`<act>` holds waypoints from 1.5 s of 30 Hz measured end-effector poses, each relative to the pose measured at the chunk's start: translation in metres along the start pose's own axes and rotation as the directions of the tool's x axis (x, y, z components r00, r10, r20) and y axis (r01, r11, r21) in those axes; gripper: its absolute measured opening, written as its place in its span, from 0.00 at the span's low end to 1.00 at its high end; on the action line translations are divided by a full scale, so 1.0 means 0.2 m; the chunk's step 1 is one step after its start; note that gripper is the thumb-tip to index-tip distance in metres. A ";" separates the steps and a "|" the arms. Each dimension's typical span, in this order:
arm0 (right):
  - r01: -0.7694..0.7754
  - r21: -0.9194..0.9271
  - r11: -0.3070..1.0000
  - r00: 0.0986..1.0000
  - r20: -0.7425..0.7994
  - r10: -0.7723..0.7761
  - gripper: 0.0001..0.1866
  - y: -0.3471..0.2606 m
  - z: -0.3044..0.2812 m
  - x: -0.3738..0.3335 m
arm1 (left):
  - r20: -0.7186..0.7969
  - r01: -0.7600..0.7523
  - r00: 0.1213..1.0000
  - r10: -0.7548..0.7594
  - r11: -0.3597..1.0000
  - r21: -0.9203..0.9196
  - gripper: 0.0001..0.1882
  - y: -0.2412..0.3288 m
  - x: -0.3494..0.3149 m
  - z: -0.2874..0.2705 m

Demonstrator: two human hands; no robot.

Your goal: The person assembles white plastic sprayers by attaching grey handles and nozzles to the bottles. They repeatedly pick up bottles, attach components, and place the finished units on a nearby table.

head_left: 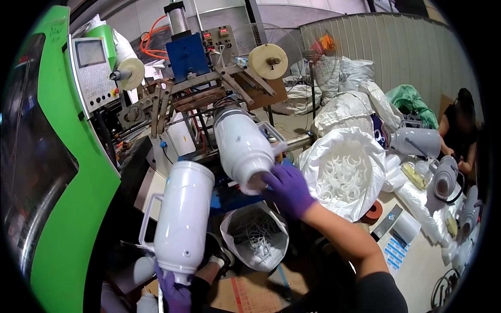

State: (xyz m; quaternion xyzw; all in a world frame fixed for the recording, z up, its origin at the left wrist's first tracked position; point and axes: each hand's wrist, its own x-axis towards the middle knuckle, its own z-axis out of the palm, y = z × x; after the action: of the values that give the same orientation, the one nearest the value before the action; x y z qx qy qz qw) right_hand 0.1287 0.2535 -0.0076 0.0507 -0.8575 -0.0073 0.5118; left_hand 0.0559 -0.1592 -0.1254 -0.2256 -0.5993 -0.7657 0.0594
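In a purple glove, my left hand (175,293) grips the narrow neck of a white plastic jug body (183,219) at the lower middle. This jug is held wide end up, with its side handle facing left. A second white jug body (240,141) sits tilted with its far end at the machine's fixture (227,101), its handle to the right and its narrow mouth toward me. My right hand (289,191), also in a purple glove, has its fingers closed at the rim of that mouth; the thumb is partly hidden.
A green machine (78,219) with a control panel (94,70) stands left. Below the fixture is a white sack (255,237) of thin strips. To the right are a sack of white rings (344,175), a red roll (372,213) and grey jugs (445,177) near another person (459,125).
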 end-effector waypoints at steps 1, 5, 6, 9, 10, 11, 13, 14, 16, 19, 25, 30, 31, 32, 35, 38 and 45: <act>0.123 -0.050 0.991 0.990 -0.069 -0.127 0.22 -0.03 -0.16 -0.08 | 0.041 -0.025 0.999 0.025 1.000 0.002 0.36 0.00 0.07 0.02; 0.255 -0.023 0.967 0.962 -0.094 -0.256 0.20 -0.24 -0.77 -0.23 | 0.050 -0.023 0.998 0.029 0.992 -0.120 0.42 0.13 0.42 0.25; 0.211 0.152 0.966 0.969 -0.164 -0.186 0.18 -0.23 -0.87 -0.26 | 0.097 -0.093 0.991 0.090 0.995 0.029 0.42 0.11 0.52 0.32; -0.196 0.328 0.924 0.950 -0.168 0.261 0.09 -0.28 -0.96 -0.28 | 0.461 -0.664 0.742 0.487 0.435 0.608 0.43 0.16 0.70 0.70; -0.322 0.329 0.888 0.929 -0.071 0.363 0.07 -0.25 -0.94 -0.32 | 0.605 -0.731 0.655 0.453 0.175 0.660 0.43 0.23 0.69 0.90; -0.660 0.701 0.270 0.611 0.293 0.735 0.06 -0.33 -0.87 -0.30 | 0.649 -0.739 0.617 0.445 0.047 0.672 0.40 0.26 0.69 1.05; -0.647 0.695 0.313 0.647 0.284 0.708 0.07 -0.30 -0.73 -0.39 | 0.693 -0.730 0.580 0.429 -0.104 0.676 0.35 0.28 0.73 1.34; -0.637 0.739 0.218 0.615 0.316 0.723 0.07 -0.28 -0.67 -0.42 | 0.693 -0.720 0.582 0.425 -0.125 0.682 0.32 0.23 0.81 1.46; -0.513 0.815 0.269 0.708 0.225 0.670 0.06 -0.23 -0.53 -0.46 | 0.711 -0.688 0.544 0.445 -0.249 0.682 0.28 0.04 1.15 1.65; -0.450 0.854 0.261 0.772 0.225 0.594 0.03 -0.21 -0.42 -0.46 | 0.849 -0.733 0.499 0.175 -0.437 0.521 0.24 0.07 1.46 1.78; -0.511 0.829 0.226 0.739 0.290 0.608 0.06 -0.20 -0.35 -0.49 | 0.927 -0.925 0.368 0.070 0.131 0.357 0.33 0.26 1.07 1.77; -0.473 0.879 -0.058 0.495 0.319 0.808 0.11 -0.19 -0.44 -0.56 | 0.972 0.172 0.236 0.011 0.984 -0.053 0.29 0.07 0.37 1.35; -0.538 0.705 0.462 0.659 0.010 0.752 0.11 -0.11 -0.46 -0.61 | 0.936 0.403 0.317 -0.156 0.915 0.016 0.26 -0.03 0.36 1.27; -0.467 0.296 0.833 0.829 -0.181 0.529 0.11 0.02 -0.49 -0.69 | 0.889 0.630 0.373 -0.268 0.776 -0.030 0.26 -0.04 0.33 1.19; -0.453 -0.411 0.791 0.886 -0.107 0.452 0.27 0.33 -0.47 -1.02 | 0.808 0.669 0.429 -0.404 0.743 0.017 0.27 -0.17 0.38 1.06; -0.564 -0.527 0.636 0.753 -0.010 0.658 0.28 0.41 -0.34 -1.30 | 0.778 0.531 0.482 -0.402 0.841 0.105 0.29 -0.10 0.46 0.99; -0.217 -0.475 0.853 0.942 0.127 0.310 0.26 0.34 -0.71 -1.29 | 0.746 0.168 0.599 -0.292 0.956 0.240 0.25 -0.21 0.60 0.78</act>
State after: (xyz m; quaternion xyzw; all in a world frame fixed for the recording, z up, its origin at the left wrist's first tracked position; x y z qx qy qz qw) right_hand 0.3693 0.3516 -0.1625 -0.1898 -0.8773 -0.1418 0.4174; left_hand -0.0232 0.0215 -0.0849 -0.4478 -0.6442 -0.5500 -0.2863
